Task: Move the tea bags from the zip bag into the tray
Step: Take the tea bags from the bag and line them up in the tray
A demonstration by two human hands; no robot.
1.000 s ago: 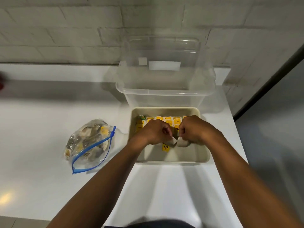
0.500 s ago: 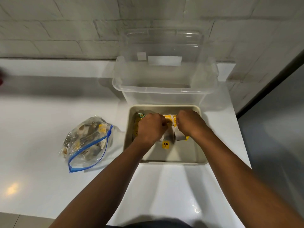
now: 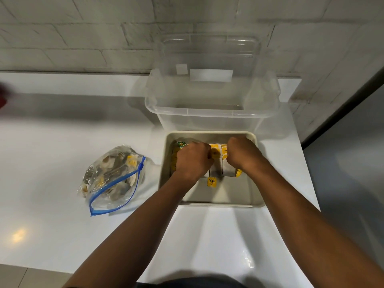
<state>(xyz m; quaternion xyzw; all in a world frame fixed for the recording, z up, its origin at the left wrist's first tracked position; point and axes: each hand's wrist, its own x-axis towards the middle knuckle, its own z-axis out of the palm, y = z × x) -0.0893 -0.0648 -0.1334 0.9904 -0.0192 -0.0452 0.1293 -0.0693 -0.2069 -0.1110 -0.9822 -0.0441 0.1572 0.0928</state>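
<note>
Packing step: both hands are down in the tray [image 3: 216,201], working the far row of tea bags [image 3: 216,151]; judged as lining up bags just put in
Left hand: left hand [image 3: 192,161] is knuckles up, fingers curled under over the left-centre of the row; seems to pinch a bag, fingertips hidden so grip is not certain
Right hand: right hand [image 3: 242,154] is also fisted, curled down on the right end of the row, white bag paper showing just below it; likely holding that bag
Tea bags in tray: yellow-tagged bags stand packed along the far wall; one loose tag [image 3: 211,182] lies on the tray floor, near side of the row
Tea bags left: zip bag [image 3: 112,179] lies on the counter [image 3: 52,159] left of the tray, mouth open toward near side, still well filled
Handling: bags look very light, soft, paper thin; easy to tear or crush; strings and tags likely to snag on each other
Where to grip: pinch the paper body or top fold lightly with fingertips; pulling by the tag risks dragging neighbours out
Zip bag handling: limp slippery film, will slide; better held at the blue zip edge while reaching in
Other: clear tub [image 3: 212,109] sits just beyond the tray against the brick wall
</note>
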